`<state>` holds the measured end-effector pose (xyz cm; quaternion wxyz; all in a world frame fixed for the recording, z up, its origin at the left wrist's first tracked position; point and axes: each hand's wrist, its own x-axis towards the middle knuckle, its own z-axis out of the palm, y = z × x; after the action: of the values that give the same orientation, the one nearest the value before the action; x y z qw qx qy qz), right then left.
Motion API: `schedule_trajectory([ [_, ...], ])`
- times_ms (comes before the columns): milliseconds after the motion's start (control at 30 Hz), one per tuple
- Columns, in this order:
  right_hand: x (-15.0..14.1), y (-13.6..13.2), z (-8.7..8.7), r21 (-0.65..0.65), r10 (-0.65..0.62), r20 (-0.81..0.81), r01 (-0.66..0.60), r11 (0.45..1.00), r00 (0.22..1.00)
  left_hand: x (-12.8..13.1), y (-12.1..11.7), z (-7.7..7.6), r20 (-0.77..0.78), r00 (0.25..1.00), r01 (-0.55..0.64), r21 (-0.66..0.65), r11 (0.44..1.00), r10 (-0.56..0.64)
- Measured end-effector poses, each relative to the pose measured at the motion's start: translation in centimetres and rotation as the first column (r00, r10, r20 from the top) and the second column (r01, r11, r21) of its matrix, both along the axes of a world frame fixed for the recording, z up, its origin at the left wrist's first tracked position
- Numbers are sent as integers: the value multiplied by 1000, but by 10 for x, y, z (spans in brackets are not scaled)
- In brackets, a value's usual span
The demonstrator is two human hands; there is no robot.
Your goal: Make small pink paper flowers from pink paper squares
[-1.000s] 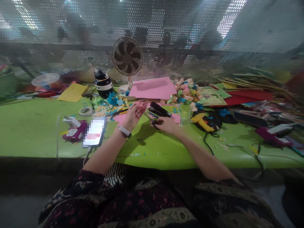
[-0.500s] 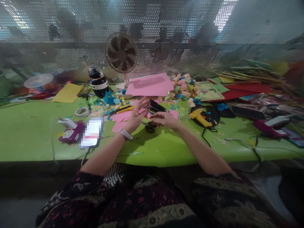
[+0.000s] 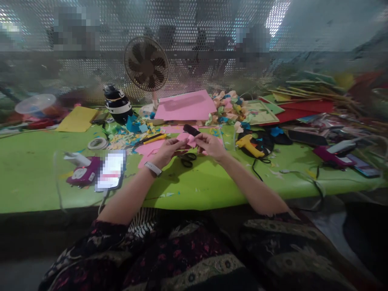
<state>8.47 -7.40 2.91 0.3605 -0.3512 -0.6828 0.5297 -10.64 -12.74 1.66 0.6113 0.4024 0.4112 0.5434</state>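
Between my two hands is a small piece of pink paper [image 3: 190, 140]. My left hand [image 3: 170, 150], with a white band on its wrist, pinches its left side between thumb and fingers. The right side of the piece is pinched by my right hand [image 3: 210, 146]. Just below the hands lie black-handled scissors [image 3: 188, 160], their blades mostly hidden. Behind the paper a black stapler-like tool [image 3: 191, 129] lies on the table, partly covered by my right hand. More pink paper [image 3: 148, 150] is spread under and left of my left hand, beside a yellow cutter knife [image 3: 155, 138].
A large pink sheet [image 3: 186, 106] stands near a fan [image 3: 146, 64] and a heap of folded paper pieces [image 3: 228, 106]. To the right is a yellow glue gun [image 3: 251, 145]. A phone [image 3: 111, 169] and purple power strip [image 3: 85, 171] lie at left, cables trailing over the table edge.
My hands have come together, and the left fingers, raised and spread before, now pinch the small pink paper with the right. The whole view has shifted slightly.
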Motion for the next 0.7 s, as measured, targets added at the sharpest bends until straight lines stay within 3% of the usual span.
schedule_trajectory([
  [167,8,8,3,15,31,144,-33,999,989,-1,-1,4,32,999,-32,9,999,32],
  [233,18,13,7,110,-13,288,-20,994,958,0,0,6,39,996,-83,17,996,82],
  [333,33,19,13,349,-217,558,11,937,801,0,1,7,-10,989,-144,29,989,144],
  [400,39,19,16,388,-295,704,-2,922,645,1,2,5,-55,986,-156,43,987,158],
  [467,39,17,16,373,-294,781,-34,927,550,2,3,2,-80,984,-153,52,987,157],
  [700,33,9,8,406,-216,811,-257,877,544,1,3,0,-63,981,-184,21,983,185],
])
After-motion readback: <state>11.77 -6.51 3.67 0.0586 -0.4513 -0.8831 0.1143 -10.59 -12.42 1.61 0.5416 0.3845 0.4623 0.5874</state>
